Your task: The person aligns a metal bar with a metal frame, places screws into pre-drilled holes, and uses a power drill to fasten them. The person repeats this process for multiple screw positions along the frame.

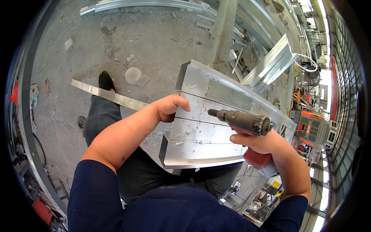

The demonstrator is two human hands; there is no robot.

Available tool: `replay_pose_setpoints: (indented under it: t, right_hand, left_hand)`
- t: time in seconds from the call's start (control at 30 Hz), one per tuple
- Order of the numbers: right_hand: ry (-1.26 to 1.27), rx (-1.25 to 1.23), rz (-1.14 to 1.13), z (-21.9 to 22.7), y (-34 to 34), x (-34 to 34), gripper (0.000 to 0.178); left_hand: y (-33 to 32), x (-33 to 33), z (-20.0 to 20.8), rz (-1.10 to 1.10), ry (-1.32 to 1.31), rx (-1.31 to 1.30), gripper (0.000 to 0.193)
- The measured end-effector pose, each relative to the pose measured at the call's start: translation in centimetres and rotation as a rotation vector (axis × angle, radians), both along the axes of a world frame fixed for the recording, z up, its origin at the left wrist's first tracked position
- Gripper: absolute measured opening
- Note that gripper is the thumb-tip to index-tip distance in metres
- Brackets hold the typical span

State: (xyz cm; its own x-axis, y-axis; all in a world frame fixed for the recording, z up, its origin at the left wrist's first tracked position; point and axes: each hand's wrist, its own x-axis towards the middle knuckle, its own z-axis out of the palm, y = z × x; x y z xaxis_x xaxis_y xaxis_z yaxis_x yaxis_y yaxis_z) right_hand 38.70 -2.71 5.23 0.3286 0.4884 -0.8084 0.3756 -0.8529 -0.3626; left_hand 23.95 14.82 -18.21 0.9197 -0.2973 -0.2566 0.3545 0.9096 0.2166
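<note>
Several long silvery metal profiles (pixel 210 131) lie side by side in front of me, shavings scattered over their tops. My left hand (pixel 172 107) is closed round the left end of a middle profile, thumb on top; the fingers underneath are hidden. A cordless rivet gun (pixel 243 120) with a narrow dark nose, a ridged rear collar and a red grip sits in my right hand (pixel 261 142). Its nose points left above the profiles, apart from my left hand. A flat metal bar (pixel 110 96) runs from the left and passes behind my left forearm.
Far right, more metal profiles (pixel 270 63) lean beside a grey beam (pixel 224 33). A long profile (pixel 147 4) lies on the floor at the back. A round disc (pixel 133 75) lies near my shoe (pixel 106 81). An orange and grey machine (pixel 309 127) stands at the right.
</note>
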Motion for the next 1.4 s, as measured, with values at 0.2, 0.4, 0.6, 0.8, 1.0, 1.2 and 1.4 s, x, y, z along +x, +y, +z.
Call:
replay_pose_setpoints:
  t: [0.2,0.4,0.6,0.8,1.0,1.2,1.4]
  right_hand:
    - [-0.006,-0.075,-0.038,-1.2,0.2,0.5,0.034]
    - [0.006,0.077,-0.015,-1.9,-0.7,0.6,0.029]
    - [0.026,0.060,-0.013,-1.9,-0.9,0.6,0.026]
    - [-0.007,0.008,-0.035,-1.5,-0.4,0.5,0.029]
    - [-0.004,-0.029,-0.016,-1.4,0.0,0.5,0.030]
    - [0.017,-0.028,-0.013,-1.3,-0.3,0.5,0.028]
    - [-0.027,-0.044,-0.111,-0.2,-1.0,-0.5,0.030]
  left_hand:
    - [-0.2,0.1,-0.3,-0.003,0.029,0.020,0.052]
    - [-0.3,0.0,0.0,0.015,0.051,0.014,0.049]
    - [-0.3,0.0,0.4,0.022,0.041,0.017,0.049]
    - [-0.5,0.0,-0.1,0.016,0.051,-0.005,0.050]
    - [-0.7,0.0,-0.7,0.006,0.060,-0.014,0.049]
    - [-0.7,0.1,-0.3,0.000,0.065,-0.015,0.046]
    - [-0.5,0.0,0.0,0.013,0.071,0.017,0.046]
